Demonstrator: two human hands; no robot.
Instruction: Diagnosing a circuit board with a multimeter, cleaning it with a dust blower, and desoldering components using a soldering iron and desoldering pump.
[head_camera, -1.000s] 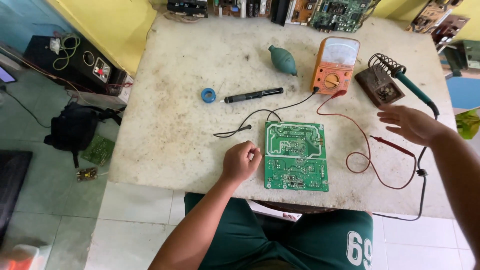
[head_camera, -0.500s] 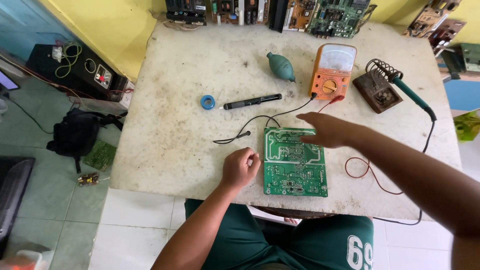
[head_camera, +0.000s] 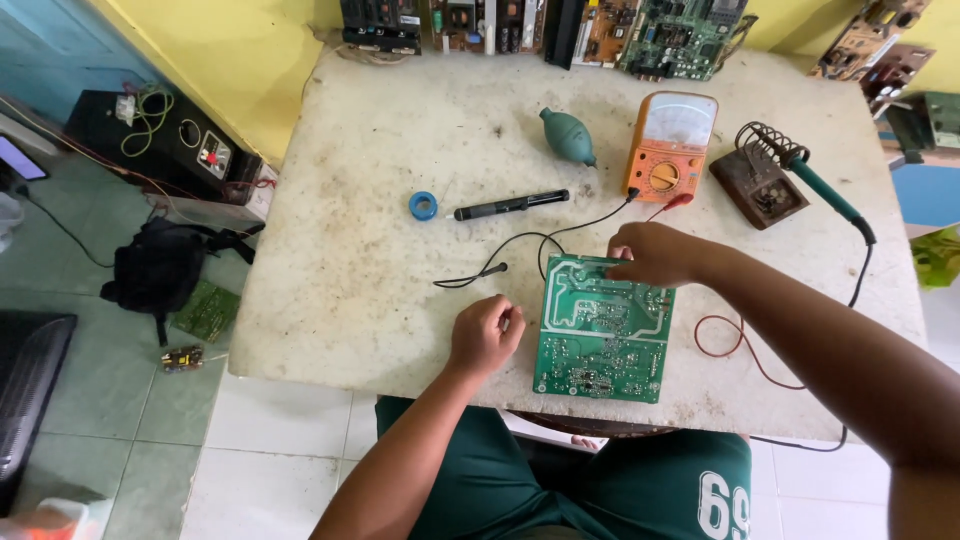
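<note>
1. Since the earlier frame, the right hand (head_camera: 655, 255) has settled on the far edge of the green rectangular circuit board (head_camera: 603, 330), fingers pinching it.
2. The board overhangs the tabletop's (head_camera: 380, 250) near edge; a careless lift may drop it.
3. The left hand (head_camera: 485, 335), loosely fisted and empty, rests beside the board; the red probe lead (head_camera: 735, 350) may snag.

Orange multimeter (head_camera: 670, 146), green blower bulb (head_camera: 568, 135), blue solder roll (head_camera: 423, 206) — soldering iron (head_camera: 822, 190) on stand.

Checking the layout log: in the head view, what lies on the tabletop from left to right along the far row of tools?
blue tape roll → black pen-shaped tool → green rubber blower → orange multimeter → soldering iron stand
</note>
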